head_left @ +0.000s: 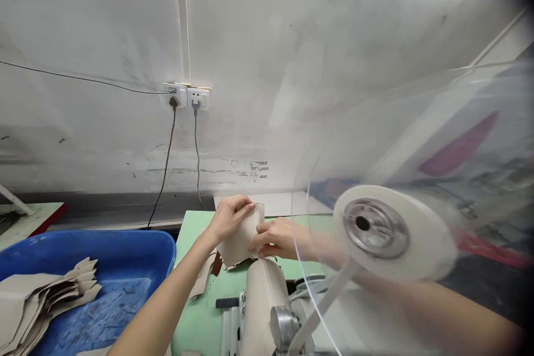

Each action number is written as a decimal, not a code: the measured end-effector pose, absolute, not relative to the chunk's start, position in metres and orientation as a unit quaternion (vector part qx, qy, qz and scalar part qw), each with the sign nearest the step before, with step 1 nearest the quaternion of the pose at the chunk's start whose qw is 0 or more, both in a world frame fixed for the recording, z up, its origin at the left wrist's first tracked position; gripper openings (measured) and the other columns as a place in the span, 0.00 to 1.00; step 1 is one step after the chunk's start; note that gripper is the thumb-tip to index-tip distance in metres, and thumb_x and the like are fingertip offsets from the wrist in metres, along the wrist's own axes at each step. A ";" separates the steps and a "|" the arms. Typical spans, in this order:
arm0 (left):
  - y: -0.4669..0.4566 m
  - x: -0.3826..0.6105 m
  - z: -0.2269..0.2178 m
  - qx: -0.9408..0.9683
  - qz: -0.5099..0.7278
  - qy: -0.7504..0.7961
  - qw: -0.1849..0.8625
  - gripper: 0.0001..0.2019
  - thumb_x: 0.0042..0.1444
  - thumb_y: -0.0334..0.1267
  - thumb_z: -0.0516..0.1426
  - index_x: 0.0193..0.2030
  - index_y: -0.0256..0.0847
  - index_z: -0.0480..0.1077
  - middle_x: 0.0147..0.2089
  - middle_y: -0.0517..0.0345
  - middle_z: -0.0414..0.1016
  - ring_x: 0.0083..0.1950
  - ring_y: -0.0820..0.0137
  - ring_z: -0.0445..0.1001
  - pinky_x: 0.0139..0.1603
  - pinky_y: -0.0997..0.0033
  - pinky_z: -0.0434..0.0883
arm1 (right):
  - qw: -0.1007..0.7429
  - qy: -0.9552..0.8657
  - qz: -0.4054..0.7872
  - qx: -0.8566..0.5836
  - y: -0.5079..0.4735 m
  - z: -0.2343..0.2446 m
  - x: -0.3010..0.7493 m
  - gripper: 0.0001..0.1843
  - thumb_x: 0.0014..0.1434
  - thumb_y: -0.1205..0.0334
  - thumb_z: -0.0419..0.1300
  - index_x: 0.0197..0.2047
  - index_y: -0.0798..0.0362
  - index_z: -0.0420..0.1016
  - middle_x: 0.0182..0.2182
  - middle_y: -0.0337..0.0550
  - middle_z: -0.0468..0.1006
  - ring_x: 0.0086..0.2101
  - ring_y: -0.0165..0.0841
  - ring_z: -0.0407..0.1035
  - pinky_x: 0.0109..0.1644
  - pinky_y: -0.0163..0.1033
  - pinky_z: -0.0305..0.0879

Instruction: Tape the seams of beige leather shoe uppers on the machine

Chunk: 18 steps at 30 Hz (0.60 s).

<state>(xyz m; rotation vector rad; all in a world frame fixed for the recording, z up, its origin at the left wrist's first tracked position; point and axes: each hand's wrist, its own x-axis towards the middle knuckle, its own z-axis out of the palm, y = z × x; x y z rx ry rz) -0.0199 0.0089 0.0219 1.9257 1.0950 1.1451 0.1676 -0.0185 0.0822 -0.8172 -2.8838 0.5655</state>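
My left hand (231, 216) grips the upper edge of a flat beige piece (238, 242), possibly leather or fabric, with the fingers folded over it. On the piece's right side my right hand (277, 237) pinches the edge, near a paler strip along that side. The piece stands tilted up beyond the rounded beige arm (265, 300) of a machine. A metal knob (284, 325) sits at that arm's near right. Under and beside the piece lie beige and brown scraps (204, 275) on the green tabletop (189, 311).
To the left, a blue tub (125, 239) holds a stack of beige cut pieces (45, 300). A white tape roll (429, 239) with a clear disc (325, 194) stands at right, in front of my right forearm. Plugged cords hang from wall sockets (187, 97).
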 end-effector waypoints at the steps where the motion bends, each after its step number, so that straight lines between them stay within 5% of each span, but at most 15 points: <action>1: 0.009 -0.020 0.022 0.733 0.435 0.413 0.319 0.13 0.62 0.42 0.52 0.30 0.40 0.71 0.29 0.63 0.71 0.32 0.72 0.66 0.33 0.74 0.60 | 0.018 -0.951 0.187 -0.244 -0.017 0.081 0.169 0.07 0.61 0.66 0.60 0.41 0.49 0.80 0.28 0.35 0.71 0.24 0.23 0.62 0.30 0.29 0.56; 5: 0.008 -0.018 0.018 0.728 0.439 0.408 0.333 0.13 0.63 0.42 0.53 0.30 0.39 0.71 0.29 0.63 0.71 0.32 0.72 0.66 0.33 0.75 0.60 | -0.058 -0.966 0.154 -0.199 -0.017 0.073 0.173 0.08 0.65 0.66 0.56 0.42 0.52 0.77 0.31 0.37 0.73 0.26 0.24 0.64 0.30 0.30 0.56; 8: 0.010 -0.018 0.015 0.731 0.434 0.407 0.334 0.14 0.63 0.43 0.51 0.30 0.39 0.71 0.28 0.63 0.70 0.31 0.72 0.65 0.33 0.75 0.60 | -0.105 -0.975 -0.019 -0.194 -0.016 0.057 0.172 0.07 0.59 0.74 0.56 0.34 0.55 0.73 0.26 0.39 0.71 0.21 0.26 0.59 0.25 0.33 0.47; 10: 0.012 -0.019 0.016 0.739 0.428 0.405 0.325 0.15 0.64 0.43 0.50 0.30 0.39 0.70 0.28 0.63 0.69 0.31 0.73 0.64 0.33 0.75 0.60 | -0.065 -0.977 -0.062 -0.194 -0.013 0.049 0.173 0.07 0.58 0.75 0.55 0.35 0.55 0.70 0.28 0.40 0.71 0.22 0.27 0.60 0.25 0.33 0.48; 12: 0.012 -0.021 0.020 0.764 0.406 0.390 0.316 0.16 0.64 0.43 0.50 0.29 0.39 0.70 0.28 0.63 0.69 0.31 0.73 0.64 0.33 0.75 0.60 | 0.070 -0.968 -0.015 -0.240 -0.006 0.048 0.176 0.07 0.60 0.67 0.57 0.43 0.54 0.68 0.34 0.43 0.73 0.29 0.30 0.66 0.31 0.35 0.58; 14: 0.009 -0.024 0.027 0.797 0.373 0.368 0.300 0.17 0.65 0.43 0.50 0.28 0.39 0.70 0.27 0.63 0.69 0.30 0.73 0.64 0.32 0.76 0.59 | 0.186 -0.929 0.057 -0.316 0.005 0.052 0.178 0.24 0.56 0.59 0.64 0.53 0.53 0.63 0.47 0.50 0.71 0.44 0.38 0.67 0.45 0.41 0.64; 16: 0.002 -0.030 0.036 0.823 0.340 0.365 0.270 0.18 0.66 0.45 0.49 0.29 0.40 0.70 0.26 0.63 0.69 0.29 0.73 0.64 0.32 0.75 0.57 | 0.173 -0.912 0.137 -0.346 0.019 0.056 0.177 0.31 0.47 0.61 0.70 0.53 0.53 0.65 0.53 0.53 0.68 0.54 0.44 0.60 0.56 0.47 0.59; 18: -0.009 -0.043 0.039 0.834 0.298 0.405 0.227 0.16 0.63 0.50 0.52 0.31 0.42 0.71 0.27 0.62 0.70 0.29 0.72 0.64 0.31 0.74 0.56 | 0.099 -0.915 0.206 -0.334 0.030 0.055 0.174 0.13 0.48 0.65 0.68 0.38 0.54 0.72 0.42 0.46 0.74 0.47 0.41 0.64 0.54 0.45 0.59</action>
